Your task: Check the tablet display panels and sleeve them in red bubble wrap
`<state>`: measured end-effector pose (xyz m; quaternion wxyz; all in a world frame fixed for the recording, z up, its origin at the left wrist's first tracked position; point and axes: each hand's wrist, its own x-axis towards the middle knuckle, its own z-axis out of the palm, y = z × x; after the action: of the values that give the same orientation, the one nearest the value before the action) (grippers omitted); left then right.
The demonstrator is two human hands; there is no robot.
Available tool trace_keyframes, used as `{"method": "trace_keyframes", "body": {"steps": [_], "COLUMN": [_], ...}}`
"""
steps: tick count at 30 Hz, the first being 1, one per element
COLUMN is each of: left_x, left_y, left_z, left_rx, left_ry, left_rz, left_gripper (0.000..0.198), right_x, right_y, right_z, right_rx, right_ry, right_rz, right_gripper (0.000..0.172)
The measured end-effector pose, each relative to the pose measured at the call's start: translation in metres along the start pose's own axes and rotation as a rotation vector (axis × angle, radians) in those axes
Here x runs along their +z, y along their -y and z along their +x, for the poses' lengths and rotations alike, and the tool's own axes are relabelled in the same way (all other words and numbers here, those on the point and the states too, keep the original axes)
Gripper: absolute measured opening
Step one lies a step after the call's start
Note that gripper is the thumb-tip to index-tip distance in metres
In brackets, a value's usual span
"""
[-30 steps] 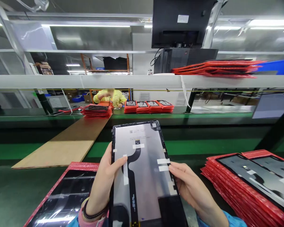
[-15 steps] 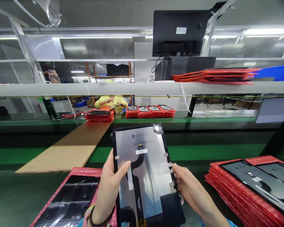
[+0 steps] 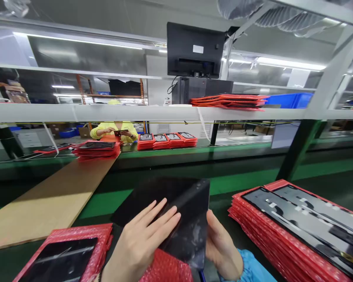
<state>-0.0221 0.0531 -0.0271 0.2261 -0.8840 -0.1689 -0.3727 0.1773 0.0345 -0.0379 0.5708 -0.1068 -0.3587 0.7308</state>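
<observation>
A tablet display panel [image 3: 191,219] is tilted up in front of me, its glossy black side facing me. My right hand [image 3: 222,246] grips its right edge, with the thumb along the side and the other fingers mostly behind. Across the black surface lies my left hand [image 3: 153,235], its fingers stretched out and nearly flat. Red bubble wrap [image 3: 167,268] shows below the panel. To the left, another black panel [image 3: 60,258] rests on red bubble-wrap bags [image 3: 104,235]. At right stands a tall stack of red bubble-wrap bags [image 3: 261,235] with silver-backed panels [image 3: 308,219] on top.
A brown board [image 3: 55,192] slopes away toward a red stack [image 3: 98,150] across the bench. Near it, a person in yellow [image 3: 114,131] handles a dark panel. More red stacks [image 3: 167,141] stand alongside. Above runs a white shelf rail [image 3: 135,113]; a monitor [image 3: 197,49] sits higher.
The panel has turned from its silver back to its black side. My left hand has moved from gripping its left edge to lying across it. The view has shifted right.
</observation>
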Motion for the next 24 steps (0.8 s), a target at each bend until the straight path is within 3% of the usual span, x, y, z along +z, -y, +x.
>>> {"method": "trace_keyframes", "body": {"steps": [3,9,12,14,16,18,21,24], "left_x": [0.0,-0.011,-0.011,-0.011,-0.011,-0.013,-0.016,-0.017], "left_y": [-0.003,-0.022,-0.029,-0.031,-0.032,-0.029,-0.015,-0.003], "left_z": [0.003,0.021,0.023,0.017,0.009,0.003,0.0,0.005], "left_rx": [0.037,0.086,0.004,-0.153,-0.498,-0.904,-1.277,-1.376], "left_ry": [0.041,-0.086,-0.225,-0.39,-0.48,-0.452,-0.36,-0.407], "left_rz": [0.021,-0.324,-0.352,-0.285,-0.194,-0.224,-0.613,-1.099], "left_gripper": [0.052,0.016,0.017,0.014,0.008,0.006,0.021,0.026], "right_x": [-0.002,0.001,0.005,0.005,0.0,-0.007,-0.017,-0.019], "right_y": [-0.001,-0.002,0.001,0.003,0.004,0.006,0.008,0.009], "right_z": [-0.001,0.001,0.001,0.0,-0.001,-0.003,-0.006,-0.007], "right_rx": [-0.048,-0.099,-0.095,-0.095,-0.097,-0.099,-0.104,-0.113], "right_ry": [-0.009,0.035,0.073,0.055,-0.005,-0.06,-0.05,-0.072], "right_rz": [-0.025,-0.092,-0.136,-0.168,-0.215,-0.254,-0.231,-0.199], "right_gripper": [0.041,0.043,0.044,0.051,0.066,0.08,0.084,0.074]}}
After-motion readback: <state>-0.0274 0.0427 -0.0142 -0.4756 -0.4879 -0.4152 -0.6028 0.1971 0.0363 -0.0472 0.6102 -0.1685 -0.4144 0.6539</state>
